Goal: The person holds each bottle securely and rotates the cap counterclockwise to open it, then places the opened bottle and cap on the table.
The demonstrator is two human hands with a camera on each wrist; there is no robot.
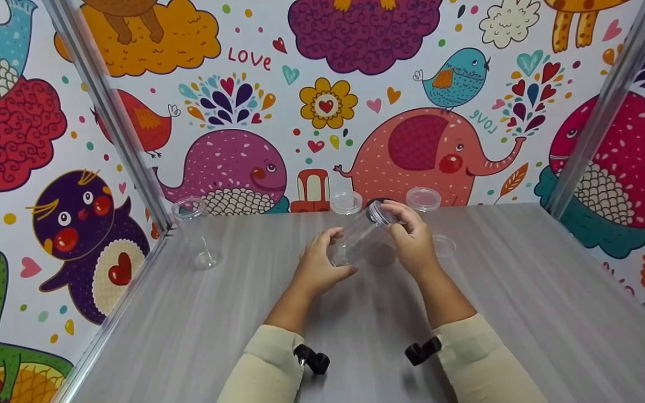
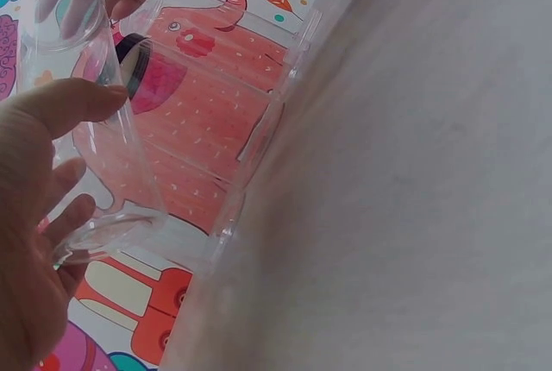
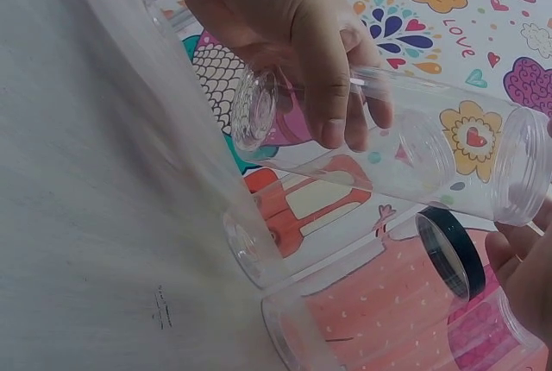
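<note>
A clear, tall plastic jar (image 1: 355, 238) is held tilted above the table, its threaded mouth up toward the right. My left hand (image 1: 318, 262) holds it near the base; in the left wrist view the thumb and fingers of that hand (image 2: 39, 164) lie around its side. At the mouth end, my right hand (image 1: 414, 239) grips the threaded rim with thumb and fingers. The jar's body (image 3: 345, 168) looks empty in the right wrist view. Close behind it stands another clear jar with a black lid (image 3: 450, 253), partly hidden in the head view.
More clear jars stand on the grey table (image 1: 188, 336): one jar (image 1: 191, 229) at the left, one jar (image 1: 346, 201) behind my left hand, and one jar (image 1: 424, 200) behind my right hand. A cartoon-printed wall (image 1: 322, 151) closes the back, with metal posts (image 1: 597, 117) at the corners.
</note>
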